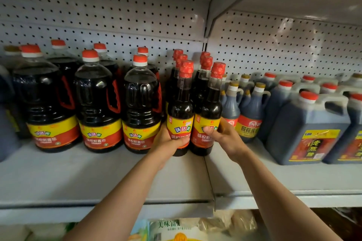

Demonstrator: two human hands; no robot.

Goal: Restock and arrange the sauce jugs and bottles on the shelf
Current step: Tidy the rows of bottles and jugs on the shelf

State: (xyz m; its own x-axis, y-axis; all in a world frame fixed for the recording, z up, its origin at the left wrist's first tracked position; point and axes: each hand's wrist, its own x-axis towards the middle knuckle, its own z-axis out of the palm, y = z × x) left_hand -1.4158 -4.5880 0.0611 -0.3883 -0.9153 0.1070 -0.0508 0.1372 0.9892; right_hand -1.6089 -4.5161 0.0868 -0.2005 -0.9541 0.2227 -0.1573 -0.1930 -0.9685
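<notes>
Sauce bottles, two slim dark glass ones w/ red foil caps and yellow-red labels, upright at front of grey metal shelf [98,178], side by side, touching. Left bottle [179,111] gripped low by left hand [168,143], fingers curled round label and base. Right bottle [207,111] gripped by right hand [225,137], thumb across label, fingers wrapped behind. More same-type bottles in rows behind. Left of them: big round dark sauce jugs [98,103] w/ red caps, red handles. Right: small blue-tinted handled jugs [250,111], then square jugs [307,123] w/ red caps. White pegboard [117,15] at back.
</notes>
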